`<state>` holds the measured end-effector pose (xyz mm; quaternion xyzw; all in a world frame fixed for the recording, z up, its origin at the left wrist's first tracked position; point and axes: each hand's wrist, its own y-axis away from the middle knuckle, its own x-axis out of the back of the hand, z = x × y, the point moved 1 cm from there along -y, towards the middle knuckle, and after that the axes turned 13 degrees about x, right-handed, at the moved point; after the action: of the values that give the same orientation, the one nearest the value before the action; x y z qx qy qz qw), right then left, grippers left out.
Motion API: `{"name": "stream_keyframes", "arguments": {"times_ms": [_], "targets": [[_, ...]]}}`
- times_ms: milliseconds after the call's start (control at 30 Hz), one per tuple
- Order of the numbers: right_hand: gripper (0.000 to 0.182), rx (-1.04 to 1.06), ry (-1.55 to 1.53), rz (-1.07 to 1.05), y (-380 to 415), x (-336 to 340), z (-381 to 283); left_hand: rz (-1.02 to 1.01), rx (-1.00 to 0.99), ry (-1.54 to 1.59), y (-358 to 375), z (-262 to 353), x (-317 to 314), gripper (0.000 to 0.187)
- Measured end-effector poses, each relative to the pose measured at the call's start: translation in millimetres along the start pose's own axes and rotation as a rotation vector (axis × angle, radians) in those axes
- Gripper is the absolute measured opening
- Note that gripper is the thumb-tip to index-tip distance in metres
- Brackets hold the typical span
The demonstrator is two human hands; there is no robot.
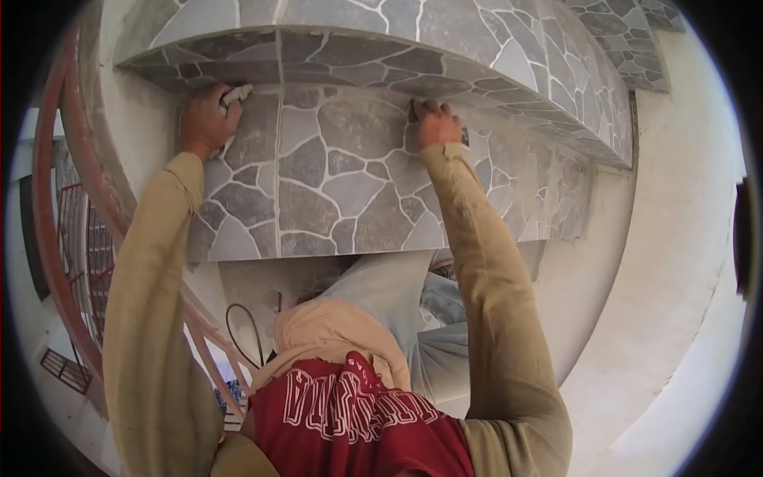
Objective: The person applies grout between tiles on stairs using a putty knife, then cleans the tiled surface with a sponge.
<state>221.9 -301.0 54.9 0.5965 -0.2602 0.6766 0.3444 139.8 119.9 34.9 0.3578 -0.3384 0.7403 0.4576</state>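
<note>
My left hand (208, 121) is closed around a crumpled whitish rag (238, 95) at the left end of a stone-patterned tiled step (302, 191). Farther right, my right hand (439, 127) rests with bent fingers at the back of the same step, close under the riser (358, 67). A small greyish piece shows at its fingertips, too hidden to name. Pale joint lines run between the grey stone shapes, and a dusty film covers parts of the tread.
Above is a higher curved step (342, 16) with an overhanging edge. A reddish-brown metal railing (56, 199) curves along the left. On the right stands a pale plastered wall (668, 207). A thin dark cable (230, 318) loops near my legs.
</note>
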Motion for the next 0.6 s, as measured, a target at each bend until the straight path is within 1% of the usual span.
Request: {"name": "stream_keyframes", "arguments": {"times_ms": [100, 167, 233, 267, 300, 333, 367, 400, 467, 500, 533, 567, 600], "targets": [[0.033, 0.031, -0.010, 0.023, 7, -7, -5, 0.021, -0.040, -0.007, -8, -1, -2, 0.026], [0.035, -0.010, -0.067, 0.128, 10, -12, -4, 0.027, -0.062, -0.003, 0, -3, -4, 0.026], [0.036, 0.013, -0.082, 0.144, 4, -5, 6, -0.013, 0.049, -0.009, -1, -3, -6, 0.026], [0.037, 0.045, -0.095, 0.167, -1, -1, 10, -0.008, 0.041, -0.009, -3, -4, -6, 0.026], [0.037, 0.039, -0.092, 0.175, 11, -4, 6, -0.012, 0.013, -0.003, -5, -6, -6, 0.026], [0.038, 0.130, -0.094, 0.171, 39, -10, -6, -0.020, -0.010, 0.004, -6, -7, -7, 0.026], [0.040, 0.230, -0.093, 0.168, 52, -12, -12, -0.012, -0.010, 0.008, -8, -6, -6, 0.026], [0.040, 0.239, -0.089, 0.174, 48, -11, -9, -0.013, -0.040, 0.007, -9, -6, -5, 0.028], [0.043, 0.159, -0.150, 0.092, 57, -15, -13, -0.041, -0.068, -0.007, -5, -8, -4, 0.029], [0.043, 0.150, -0.162, 0.081, 45, -12, -9, -0.041, -0.012, 0.022, -3, -5, -4, 0.028], [0.047, 0.093, -0.204, 0.110, 13, 0, 7, -0.032, 0.040, 0.058, -2, -2, -6, 0.026], [0.050, 0.037, -0.237, 0.144, -4, 9, 19, -0.035, 0.031, 0.064, 1, -1, -7, 0.026], [0.050, 0.029, -0.229, 0.157, 5, -2, 22, -0.024, 0.000, 0.048, 0, -5, -6, 0.025]]}}
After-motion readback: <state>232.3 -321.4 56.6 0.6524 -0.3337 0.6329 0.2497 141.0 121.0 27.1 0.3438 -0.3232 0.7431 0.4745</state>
